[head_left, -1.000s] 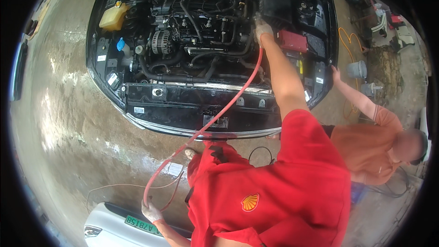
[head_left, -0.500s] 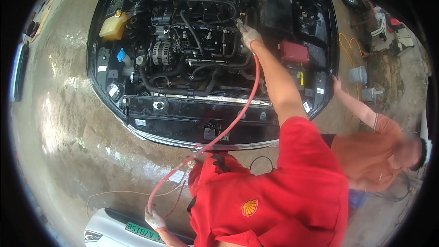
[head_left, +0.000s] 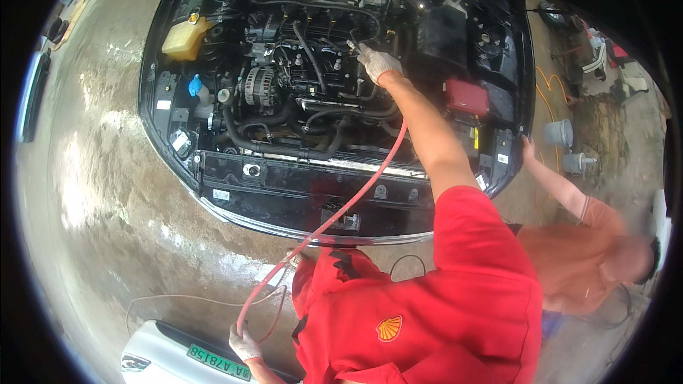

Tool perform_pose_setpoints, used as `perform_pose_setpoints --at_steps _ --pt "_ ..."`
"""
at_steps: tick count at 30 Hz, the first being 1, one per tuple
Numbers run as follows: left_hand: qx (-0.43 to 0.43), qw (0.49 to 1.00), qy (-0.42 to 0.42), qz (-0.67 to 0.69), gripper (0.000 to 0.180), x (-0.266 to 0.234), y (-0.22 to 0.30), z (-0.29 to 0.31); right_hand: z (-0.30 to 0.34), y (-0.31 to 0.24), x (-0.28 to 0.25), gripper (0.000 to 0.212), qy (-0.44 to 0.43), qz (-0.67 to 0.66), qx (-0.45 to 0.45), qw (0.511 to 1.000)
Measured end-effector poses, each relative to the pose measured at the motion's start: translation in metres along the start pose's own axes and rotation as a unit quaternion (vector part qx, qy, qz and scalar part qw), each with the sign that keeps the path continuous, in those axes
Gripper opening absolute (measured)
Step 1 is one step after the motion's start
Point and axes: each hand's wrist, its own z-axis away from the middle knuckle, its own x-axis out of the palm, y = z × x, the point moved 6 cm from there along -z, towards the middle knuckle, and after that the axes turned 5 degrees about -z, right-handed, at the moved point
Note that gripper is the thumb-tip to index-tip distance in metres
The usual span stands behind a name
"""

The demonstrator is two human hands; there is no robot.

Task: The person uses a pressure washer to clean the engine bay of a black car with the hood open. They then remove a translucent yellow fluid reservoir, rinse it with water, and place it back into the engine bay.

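Gripping the red rubber hose across the black car's front, white-gloved left hand curling its fingers round it, I'm holding the white-gloved right hand over the black engine, finger hold unclear. Work is looking unfinished, remainder unclear.

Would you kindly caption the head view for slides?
White-gloved right hand over a black car engine, left hand holding a red hose.
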Motion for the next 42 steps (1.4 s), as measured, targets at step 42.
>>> perform_pose_setpoints --at_steps 42 --pt "-0.027 0.999 0.008 0.028 0.02 0.018 -0.002 0.013 -0.073 0.01 -0.012 0.064 0.081 -0.109 0.003 0.991"
